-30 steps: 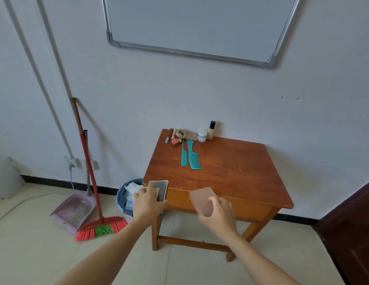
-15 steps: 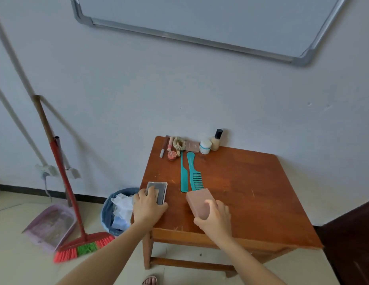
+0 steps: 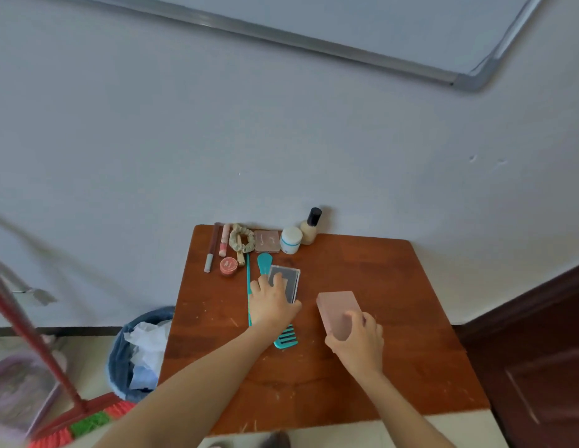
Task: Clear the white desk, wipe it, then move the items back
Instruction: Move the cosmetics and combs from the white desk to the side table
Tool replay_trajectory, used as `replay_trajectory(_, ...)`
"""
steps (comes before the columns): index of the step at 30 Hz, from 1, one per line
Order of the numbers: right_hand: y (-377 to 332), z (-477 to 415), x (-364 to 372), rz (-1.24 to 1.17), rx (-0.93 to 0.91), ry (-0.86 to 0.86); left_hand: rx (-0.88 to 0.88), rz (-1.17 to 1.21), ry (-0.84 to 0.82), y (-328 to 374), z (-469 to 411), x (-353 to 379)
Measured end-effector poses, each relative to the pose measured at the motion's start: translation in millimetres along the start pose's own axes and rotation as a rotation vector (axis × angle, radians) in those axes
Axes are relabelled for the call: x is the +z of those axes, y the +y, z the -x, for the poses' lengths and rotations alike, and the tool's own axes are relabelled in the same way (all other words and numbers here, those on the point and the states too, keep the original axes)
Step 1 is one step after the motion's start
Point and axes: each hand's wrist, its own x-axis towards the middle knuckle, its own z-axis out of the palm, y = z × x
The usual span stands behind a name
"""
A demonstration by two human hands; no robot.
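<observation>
brown wooden table (image 3: 411, 350) by the wall: left hand (image 3: 270, 307) grips a grey case (image 3: 293, 282) above the teal comb (image 3: 285, 339); right hand (image 3: 357, 344) grips a pink box (image 3: 335, 307) at its 11 o'clock, long axis the same way.

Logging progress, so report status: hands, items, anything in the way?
Left hand holds grey rectangular case. Right hand grips pink rectangular box. Both over brown wooden table. Teal wide-toothed comb lies under left hand.

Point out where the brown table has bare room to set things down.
Bare: the right half of the table, from the bottle to the pink box; also the near edge. Crowded: the back left corner, from the scrunchie to the jar, and around the combs under the left hand.
</observation>
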Motion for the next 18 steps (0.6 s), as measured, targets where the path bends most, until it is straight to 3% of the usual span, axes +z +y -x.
replay_trajectory(12, 19, -83, -3, -0.025, -0.154, -0.061, -0.150, -0.085, 0.038, 54, -60, 39)
replay_trajectory(18, 20, -104, 5, -0.055, -0.200, -0.050, -0.218, -0.239, 0.060, 56, -63, 48)
